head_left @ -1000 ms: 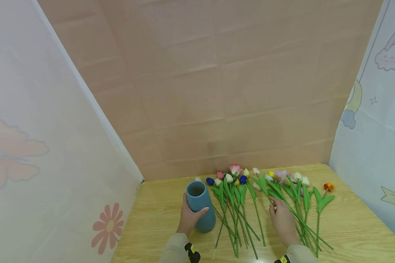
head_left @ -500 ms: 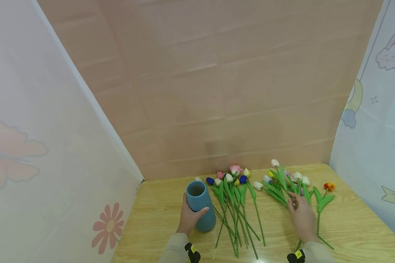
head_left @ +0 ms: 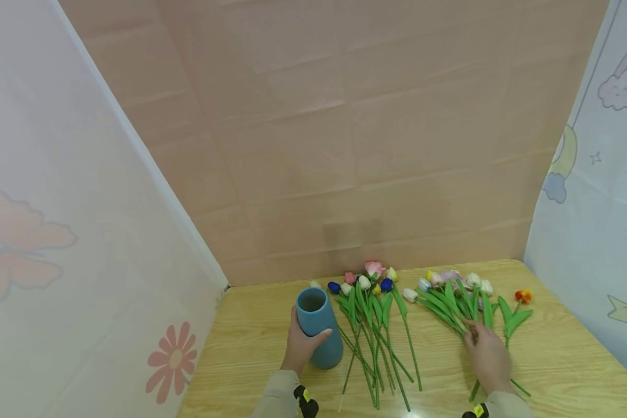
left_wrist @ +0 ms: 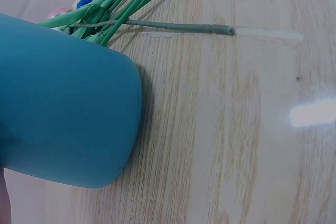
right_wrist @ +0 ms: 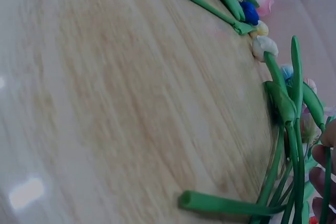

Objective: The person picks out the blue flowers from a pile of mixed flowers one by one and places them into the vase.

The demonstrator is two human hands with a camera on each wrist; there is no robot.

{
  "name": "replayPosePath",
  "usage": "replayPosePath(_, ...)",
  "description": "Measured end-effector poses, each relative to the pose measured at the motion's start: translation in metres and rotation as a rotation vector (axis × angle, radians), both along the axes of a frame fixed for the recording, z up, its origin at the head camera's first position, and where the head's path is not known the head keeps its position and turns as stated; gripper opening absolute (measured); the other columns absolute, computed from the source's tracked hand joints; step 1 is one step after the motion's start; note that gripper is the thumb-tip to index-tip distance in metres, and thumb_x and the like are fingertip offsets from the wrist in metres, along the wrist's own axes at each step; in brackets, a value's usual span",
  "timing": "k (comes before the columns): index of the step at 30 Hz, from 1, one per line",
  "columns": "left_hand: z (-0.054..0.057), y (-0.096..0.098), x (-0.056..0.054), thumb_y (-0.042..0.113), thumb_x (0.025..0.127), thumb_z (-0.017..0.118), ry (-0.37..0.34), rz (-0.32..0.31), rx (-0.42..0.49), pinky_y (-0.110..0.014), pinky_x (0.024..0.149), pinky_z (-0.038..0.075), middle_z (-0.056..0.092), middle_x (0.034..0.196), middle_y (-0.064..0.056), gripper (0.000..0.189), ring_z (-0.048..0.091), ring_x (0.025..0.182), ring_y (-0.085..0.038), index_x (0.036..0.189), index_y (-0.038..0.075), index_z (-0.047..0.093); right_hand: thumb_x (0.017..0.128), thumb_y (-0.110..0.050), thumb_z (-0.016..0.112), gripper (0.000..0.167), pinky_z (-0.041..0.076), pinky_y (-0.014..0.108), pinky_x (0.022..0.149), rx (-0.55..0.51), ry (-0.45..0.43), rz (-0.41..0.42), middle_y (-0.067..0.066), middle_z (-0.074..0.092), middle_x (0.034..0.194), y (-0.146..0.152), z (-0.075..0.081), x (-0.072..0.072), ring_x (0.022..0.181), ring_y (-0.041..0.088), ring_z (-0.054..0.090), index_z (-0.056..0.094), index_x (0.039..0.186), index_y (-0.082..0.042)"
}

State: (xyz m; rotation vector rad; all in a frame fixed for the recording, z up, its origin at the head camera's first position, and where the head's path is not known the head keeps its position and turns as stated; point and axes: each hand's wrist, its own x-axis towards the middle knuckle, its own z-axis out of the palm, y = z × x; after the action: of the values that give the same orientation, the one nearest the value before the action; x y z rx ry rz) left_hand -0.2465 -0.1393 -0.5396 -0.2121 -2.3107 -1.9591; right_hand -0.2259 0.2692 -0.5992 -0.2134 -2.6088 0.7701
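Observation:
My left hand (head_left: 302,346) grips a blue vase (head_left: 328,342), thumb across its front and fingers round its far side. The vase stands on the table, leaning slightly, its mouth visible from above. In the left wrist view the vase's base (left_wrist: 79,108) fills the left side. My right hand (head_left: 487,355) pinches the stem of a pale pink tulip (head_left: 436,280) at the right-hand bunch of tulips (head_left: 457,302). In the right wrist view, a green stem (right_wrist: 326,182) crosses the curled fingers (right_wrist: 318,177) at the frame's edge. The hand hides the lower stems.
A second bunch of tulips (head_left: 373,331), white, blue, yellow and pink, lies between the vase and my right hand. One orange tulip (head_left: 522,296) lies right of the other bunch. The wooden table (head_left: 256,325) meets a tan backdrop (head_left: 313,174) behind.
My right hand has carried the pale pink tulip rightward, lifted it, then lowered it onto the right-hand bunch. The left hand and vase stay in place.

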Motion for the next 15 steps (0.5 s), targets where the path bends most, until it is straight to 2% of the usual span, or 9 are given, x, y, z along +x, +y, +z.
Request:
replayPosePath(3, 0.001, 0.000, 0.000, 0.025, 0.078, 0.082, 0.000, 0.001, -0.004, -0.059, 0.098, 0.041, 0.046, 0.139, -0.007, 0.088, 0.047, 0.126, -0.035, 0.147, 0.023, 0.028, 0.091, -0.007, 0.060, 0.028, 0.032, 0.026, 0.043, 0.033, -0.001, -0.015, 0.008, 0.061, 0.077, 0.003, -0.003, 0.001, 0.053, 0.014, 0.044, 0.062, 0.118, 0.000)
replayPosePath(6, 0.001, 0.000, 0.001, 0.025, 0.078, 0.082, 0.000, 0.006, -0.011, -0.059, 0.098, 0.041, 0.046, 0.139, -0.008, 0.087, 0.047, 0.126, -0.035, 0.147, 0.023, 0.028, 0.091, -0.007, 0.060, 0.028, 0.038, 0.034, 0.045, 0.078, -0.035, -0.028, 0.013, 0.060, 0.078, 0.006, -0.007, 0.002, 0.057, 0.022, 0.050, 0.061, 0.118, 0.000)
replayPosePath(11, 0.001, 0.000, 0.000, 0.025, 0.078, 0.082, 0.003, 0.011, -0.010, -0.059, 0.098, 0.041, 0.046, 0.140, -0.008, 0.089, 0.047, 0.126, -0.034, 0.147, 0.023, 0.028, 0.091, -0.004, 0.056, 0.034, 0.044, 0.051, 0.058, 0.112, -0.107, -0.026, 0.033, 0.055, 0.099, 0.004, -0.015, 0.004, 0.078, 0.045, 0.054, 0.054, 0.125, 0.003)
replayPosePath(15, 0.002, 0.000, 0.000, 0.024, 0.077, 0.083, 0.006, 0.010, -0.005, -0.059, 0.098, 0.041, 0.047, 0.139, -0.008, 0.088, 0.048, 0.126, -0.034, 0.147, 0.022, 0.028, 0.093, -0.003, 0.052, 0.036, 0.041, 0.053, 0.062, 0.091, -0.120, -0.044, 0.037, 0.051, 0.109, -0.002, -0.018, 0.006, 0.087, 0.050, 0.050, 0.052, 0.127, 0.004)
